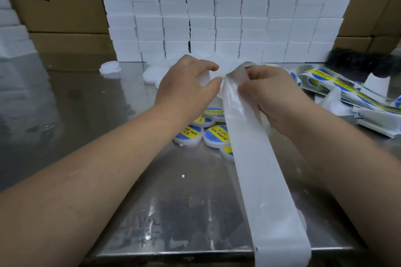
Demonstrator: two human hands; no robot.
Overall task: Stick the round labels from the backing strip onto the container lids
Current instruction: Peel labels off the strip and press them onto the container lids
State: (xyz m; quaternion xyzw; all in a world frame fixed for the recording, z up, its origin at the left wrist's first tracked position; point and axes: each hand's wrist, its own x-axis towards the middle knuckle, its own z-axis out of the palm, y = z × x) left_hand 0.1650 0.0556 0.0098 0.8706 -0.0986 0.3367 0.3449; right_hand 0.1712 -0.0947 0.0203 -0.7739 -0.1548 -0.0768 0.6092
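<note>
The left hand curls its fingers round a white lid, mostly hidden behind the knuckles. The right hand pinches the top of the bare strip, which runs down over the surface and is cut off at the bottom edge. Labelled lids lie below the wrists, partly covered by the strip — whether a label sits between the fingertips cannot be made out — and the loose strips at right are blurred.
</note>
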